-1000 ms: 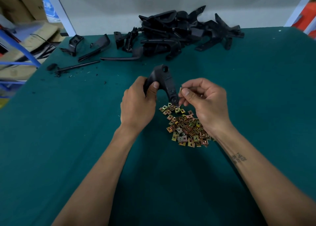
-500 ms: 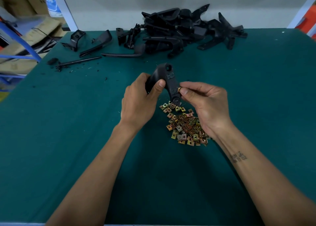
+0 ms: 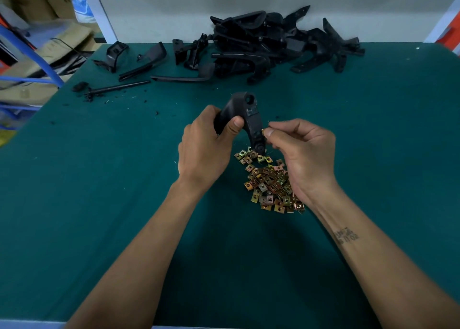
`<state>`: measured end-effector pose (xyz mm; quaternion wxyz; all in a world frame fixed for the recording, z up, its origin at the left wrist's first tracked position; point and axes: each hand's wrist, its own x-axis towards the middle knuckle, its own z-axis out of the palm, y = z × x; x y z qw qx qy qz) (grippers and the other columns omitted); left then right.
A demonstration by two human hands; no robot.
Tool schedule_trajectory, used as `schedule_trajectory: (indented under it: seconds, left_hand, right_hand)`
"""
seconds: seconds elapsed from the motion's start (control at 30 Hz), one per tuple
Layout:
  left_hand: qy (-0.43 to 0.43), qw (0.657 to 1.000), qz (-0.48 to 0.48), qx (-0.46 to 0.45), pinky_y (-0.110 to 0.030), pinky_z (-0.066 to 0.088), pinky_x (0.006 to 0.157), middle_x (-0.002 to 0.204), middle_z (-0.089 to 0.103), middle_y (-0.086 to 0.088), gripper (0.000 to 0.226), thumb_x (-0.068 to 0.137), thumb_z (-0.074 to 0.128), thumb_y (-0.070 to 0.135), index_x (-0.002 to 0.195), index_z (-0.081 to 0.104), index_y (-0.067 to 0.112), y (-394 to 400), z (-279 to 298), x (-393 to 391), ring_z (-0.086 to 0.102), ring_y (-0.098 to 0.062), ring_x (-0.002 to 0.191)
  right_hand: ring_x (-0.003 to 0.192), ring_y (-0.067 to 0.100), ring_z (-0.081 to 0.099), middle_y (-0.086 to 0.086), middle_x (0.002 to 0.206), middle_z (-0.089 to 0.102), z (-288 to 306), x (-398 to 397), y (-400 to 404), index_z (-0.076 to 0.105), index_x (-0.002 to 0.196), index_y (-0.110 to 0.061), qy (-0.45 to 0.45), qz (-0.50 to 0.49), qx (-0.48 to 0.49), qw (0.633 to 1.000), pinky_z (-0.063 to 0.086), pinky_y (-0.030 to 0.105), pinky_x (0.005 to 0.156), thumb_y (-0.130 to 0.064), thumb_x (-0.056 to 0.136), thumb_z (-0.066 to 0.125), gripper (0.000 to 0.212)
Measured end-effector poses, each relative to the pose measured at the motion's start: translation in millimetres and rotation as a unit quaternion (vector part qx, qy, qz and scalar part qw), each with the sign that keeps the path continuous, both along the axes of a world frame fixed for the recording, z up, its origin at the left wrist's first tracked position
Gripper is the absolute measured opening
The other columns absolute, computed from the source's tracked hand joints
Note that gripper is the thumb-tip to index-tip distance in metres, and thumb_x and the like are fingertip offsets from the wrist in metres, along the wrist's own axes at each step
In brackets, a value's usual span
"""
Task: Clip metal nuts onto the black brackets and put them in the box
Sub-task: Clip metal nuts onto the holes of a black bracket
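1. Centrally, a black bracket was held above the green table mat, a curved plastic piece with a round hole near its upper end and a narrower lower end pointing down toward the nuts.
2. The bracket's upper body was gripped by the left hand, with the fingers wrapped behind it and the thumb pressed across its front.
3. A small brass-coloured metal nut was pinched between the thumb and forefinger of the right hand and was held against the right edge of the bracket; whether it was already seated on the bracket could not be told.
4. A loose pile of metal nuts lay on the mat just below the bracket, partly hidden under the right hand; the nuts were seen as small square clips in gold, copper and greenish tones, each with a hole.
5. A heap of black brackets was piled at the far edge of the mat against a pale wall, with several separate black parts spread to its left.
6. A thin black rod lay near the far left corner, with dark crumbs scattered around it.
7. Cardboard boxes and a blue frame were seen beyond the table's left side.
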<state>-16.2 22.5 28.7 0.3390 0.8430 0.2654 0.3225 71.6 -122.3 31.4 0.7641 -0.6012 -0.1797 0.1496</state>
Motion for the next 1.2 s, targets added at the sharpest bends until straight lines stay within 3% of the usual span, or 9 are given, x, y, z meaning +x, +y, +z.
schedule_trajectory:
  seconds: [0.33, 0.47, 0.57, 0.63, 0.8, 0.9, 0.97, 1.1, 1.2]
  left_hand:
    - [-0.001, 1.000, 0.025, 0.000, -0.051, 0.051, 0.059, 0.070, 0.066, 0.002, 0.071, 0.082, 0.038, 0.087, 0.084, 0.053, 0.018, 0.1, -2.6, 1.1, 0.061, -0.023, 0.064]
    - [0.002, 0.999, 0.036, 0.009, -0.049, 0.050, 0.058, 0.069, 0.065, 0.003, 0.069, 0.082, 0.039, 0.087, 0.083, 0.052, 0.019, -0.1, -4.2, 2.0, 0.060, -0.023, 0.064]
    - [0.011, 0.999, 0.044, 0.022, -0.047, 0.050, 0.058, 0.067, 0.063, 0.005, 0.071, 0.080, 0.036, 0.090, 0.081, 0.050, 0.020, -2.1, -4.7, 1.7, 0.060, -0.022, 0.063]
    - [0.009, 0.999, 0.047, 0.021, -0.046, 0.050, 0.057, 0.066, 0.063, 0.005, 0.071, 0.079, 0.036, 0.090, 0.080, 0.050, 0.020, -2.7, -4.3, 1.7, 0.059, -0.021, 0.061]
    - [-0.023, 0.999, 0.041, -0.004, -0.051, 0.050, 0.056, 0.067, 0.065, 0.002, 0.072, 0.080, 0.039, 0.088, 0.080, 0.052, 0.017, -2.5, -1.6, 1.1, 0.060, -0.023, 0.060]
    - [-0.040, 0.998, 0.037, -0.017, -0.052, 0.050, 0.054, 0.066, 0.065, 0.002, 0.067, 0.082, 0.041, 0.085, 0.078, 0.051, 0.018, 0.4, -1.4, 0.4, 0.061, -0.025, 0.059]
    - [-0.037, 0.998, 0.045, -0.022, -0.049, 0.050, 0.052, 0.066, 0.065, 0.002, 0.066, 0.081, 0.043, 0.086, 0.077, 0.049, 0.020, 1.8, -1.6, 1.2, 0.061, -0.025, 0.058]
    - [-0.009, 0.999, 0.051, -0.011, -0.041, 0.042, 0.049, 0.067, 0.064, 0.001, 0.068, 0.080, 0.042, 0.088, 0.076, 0.046, 0.020, 0.2, -4.6, 3.8, 0.059, -0.025, 0.060]
    - [-0.005, 0.998, 0.057, -0.013, -0.037, 0.036, 0.049, 0.068, 0.063, -0.001, 0.067, 0.082, 0.042, 0.087, 0.075, 0.043, 0.020, 2.4, -5.3, 3.9, 0.058, -0.028, 0.062]
  right_hand:
    - [0.084, 0.009, 0.072, -0.003, 0.087, 0.079, -3.4, -8.5, 1.1, 0.081, 0.073, -0.029, -0.045, -0.004, -0.011, 0.999, 0.058, 0.026, 0.083, -0.006, 0.083, 0.082, 0.025]
    - [0.086, 0.020, 0.072, 0.006, 0.084, 0.077, -1.6, -12.4, 2.3, 0.081, 0.073, -0.018, 0.069, 0.007, 0.029, 0.997, 0.057, 0.035, 0.089, 0.000, 0.080, 0.081, 0.020]
    - [0.079, 0.016, 0.070, 0.007, 0.081, 0.075, -0.5, -17.1, 3.9, 0.077, 0.074, -0.013, 0.183, 0.024, 0.077, 0.980, 0.054, 0.029, 0.080, 0.002, 0.080, 0.078, 0.015]
    - [0.078, 0.014, 0.069, 0.006, 0.082, 0.074, -2.0, -21.0, 6.0, 0.075, 0.077, -0.011, 0.205, 0.018, 0.095, 0.974, 0.054, 0.025, 0.078, 0.001, 0.081, 0.078, 0.013]
    - [0.090, 0.015, 0.068, 0.002, 0.084, 0.074, -6.3, -28.0, 6.8, 0.075, 0.074, -0.017, 0.084, 0.009, 0.098, 0.992, 0.049, 0.033, 0.092, -0.007, 0.088, 0.076, 0.017]
    - [0.111, 0.024, 0.069, 0.009, 0.105, 0.077, -5.6, -23.9, 2.3, 0.075, 0.083, -0.017, -0.001, 0.080, 0.059, 0.995, 0.048, 0.047, 0.102, -0.021, 0.089, 0.069, 0.009]
    - [0.119, 0.027, 0.066, 0.011, 0.115, 0.076, -2.1, -13.4, -1.5, 0.076, 0.090, -0.017, -0.030, 0.105, 0.032, 0.993, 0.048, 0.051, 0.106, -0.026, 0.091, 0.063, 0.016]
    - [0.114, 0.015, 0.068, 0.000, 0.108, 0.078, 0.0, 13.2, -9.4, 0.078, 0.095, -0.018, -0.077, 0.062, -0.049, 0.994, 0.051, 0.040, 0.100, -0.020, 0.099, 0.052, 0.027]
    - [0.100, 0.001, 0.067, -0.015, 0.100, 0.075, -8.9, 29.6, -13.6, 0.078, 0.098, -0.026, -0.234, -0.001, -0.224, 0.946, 0.051, 0.023, 0.090, -0.016, 0.100, 0.060, 0.021]
